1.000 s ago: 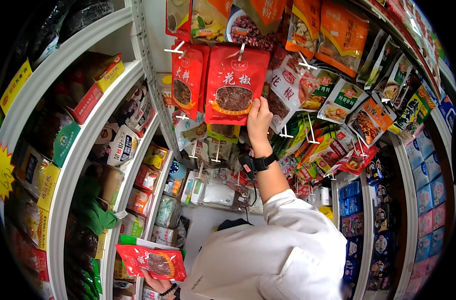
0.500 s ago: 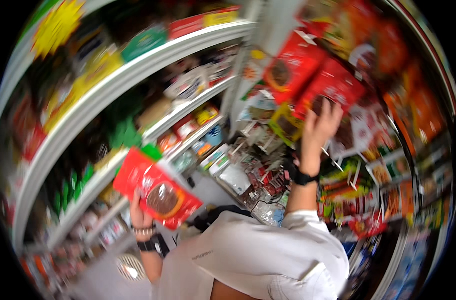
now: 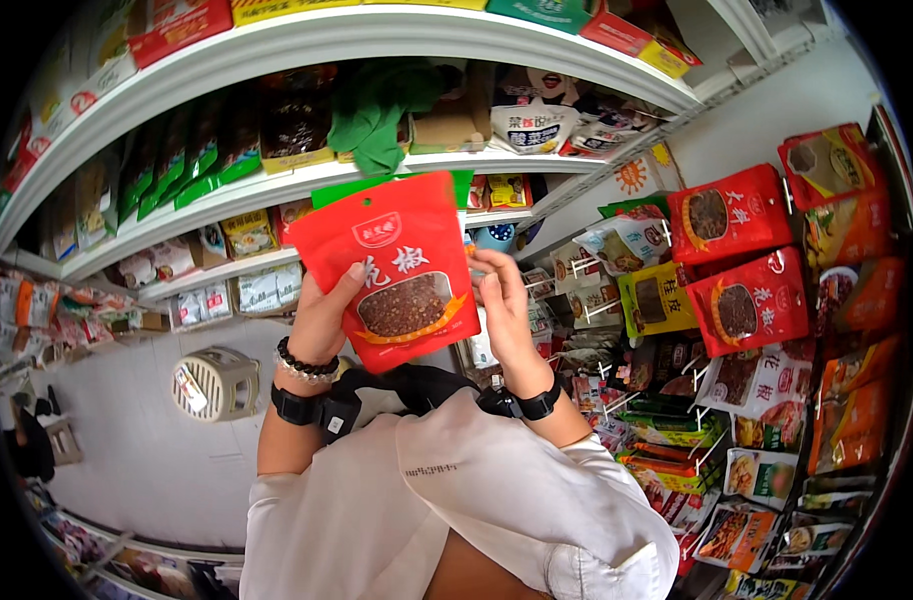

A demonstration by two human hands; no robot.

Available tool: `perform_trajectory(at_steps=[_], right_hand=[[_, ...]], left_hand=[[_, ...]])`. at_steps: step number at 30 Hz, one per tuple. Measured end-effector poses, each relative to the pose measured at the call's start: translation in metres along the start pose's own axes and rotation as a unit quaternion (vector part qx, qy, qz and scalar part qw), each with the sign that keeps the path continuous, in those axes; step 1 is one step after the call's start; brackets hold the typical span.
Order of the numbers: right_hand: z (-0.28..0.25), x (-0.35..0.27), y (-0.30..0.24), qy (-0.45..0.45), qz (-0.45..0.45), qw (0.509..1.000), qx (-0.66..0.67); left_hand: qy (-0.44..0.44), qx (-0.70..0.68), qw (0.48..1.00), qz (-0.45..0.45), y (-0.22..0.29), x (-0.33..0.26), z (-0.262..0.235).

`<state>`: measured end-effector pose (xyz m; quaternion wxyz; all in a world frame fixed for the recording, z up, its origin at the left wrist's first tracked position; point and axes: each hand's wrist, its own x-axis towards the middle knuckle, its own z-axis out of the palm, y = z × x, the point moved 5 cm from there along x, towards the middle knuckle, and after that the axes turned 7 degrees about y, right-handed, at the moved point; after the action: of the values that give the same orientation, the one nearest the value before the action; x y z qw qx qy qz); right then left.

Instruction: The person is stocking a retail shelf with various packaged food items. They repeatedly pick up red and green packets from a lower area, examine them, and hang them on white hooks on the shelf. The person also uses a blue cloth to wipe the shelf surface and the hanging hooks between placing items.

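Here's the left hand, (image 3: 322,318) clasping the lower left side of a red packet, (image 3: 417,270) thumb flat across the front, fingers hidden behind. The packet sits mid-view, up in front of the chest, face showing, a little tilted. Over on its other side the right hand (image 3: 509,318) hangs loosely uncurled, grasping nothing visible; whether its fingertips touch the edge, I can't tell. Something green (image 3: 464,186) peeks out behind the top corner.

Handling it well, I'd say, means a light, flat thumb clear of the window, so the soft pouch doesn't buckle, and right fingers bracing the far edge to level it.

Now the contents! That clear window shows coarse, reddish-brown bits. Beyond, on the shelf, a yellow-edged box (image 3: 297,160) carries dark, shiny packages, (image 3: 297,125) and beside the green cloth (image 3: 377,115) stands a cardboard box, (image 3: 447,135) its inside too shadowed to read. Off to the right, a hanging red pouch (image 3: 774,295) and a yellow pouch (image 3: 662,298) show brown fillings through windows.
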<state>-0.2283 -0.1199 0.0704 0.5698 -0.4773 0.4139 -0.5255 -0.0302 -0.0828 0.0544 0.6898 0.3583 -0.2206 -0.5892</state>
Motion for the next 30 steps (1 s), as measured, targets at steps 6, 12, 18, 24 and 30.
perform_trajectory(at_steps=[6,12,18,24,30], right_hand=[[0.024,0.003,0.002,-0.07,-0.136,0.968,-0.197],[-0.033,0.029,-0.005,0.175,0.022,0.977,0.119],[-0.011,0.016,-0.017,-0.113,0.249,0.774,0.571],[-0.003,0.01,-0.034,-0.219,0.231,0.794,0.517],[-0.001,0.009,-0.041,-0.259,0.188,0.823,0.469]], left_hand=[[0.002,0.042,0.999,0.029,0.011,-0.009,0.002],[0.121,-0.007,0.992,0.039,0.009,-0.006,-0.036],[0.144,-0.031,0.989,0.013,-0.001,-0.003,-0.064],[0.125,-0.04,0.991,-0.019,-0.01,-0.005,-0.076],[0.123,-0.026,0.992,-0.022,-0.013,-0.007,-0.078]])
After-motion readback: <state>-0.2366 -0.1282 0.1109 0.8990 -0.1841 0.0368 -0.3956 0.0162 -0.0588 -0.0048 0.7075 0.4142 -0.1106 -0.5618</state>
